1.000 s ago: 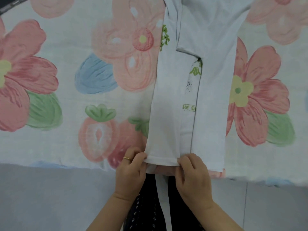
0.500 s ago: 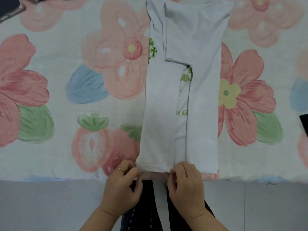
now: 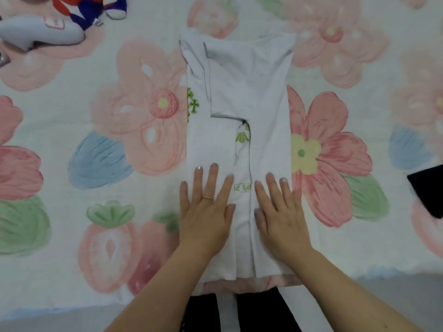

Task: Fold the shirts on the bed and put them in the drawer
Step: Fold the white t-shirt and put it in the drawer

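Note:
A white shirt [image 3: 239, 92] with green print lies lengthwise on the flowered bed cover [image 3: 96, 116], both sides folded in to a long narrow strip, its hem at the bed's near edge. My left hand [image 3: 206, 209] lies flat on the strip's lower left part, fingers straight and spread. My right hand [image 3: 280, 212] lies flat on the lower right flap, fingers straight. Neither hand grips the cloth. No drawer is in view.
A plush toy [image 3: 72, 17] in white, red and blue lies at the far left of the bed. A dark cloth item [image 3: 429, 190] pokes in at the right edge. The grey floor [image 3: 48, 319] shows below the bed's near edge.
Both hands have let go of the shirt's hem, which they were pinching, and have moved up onto the shirt, now lying flat on it. The view has tilted further up the bed.

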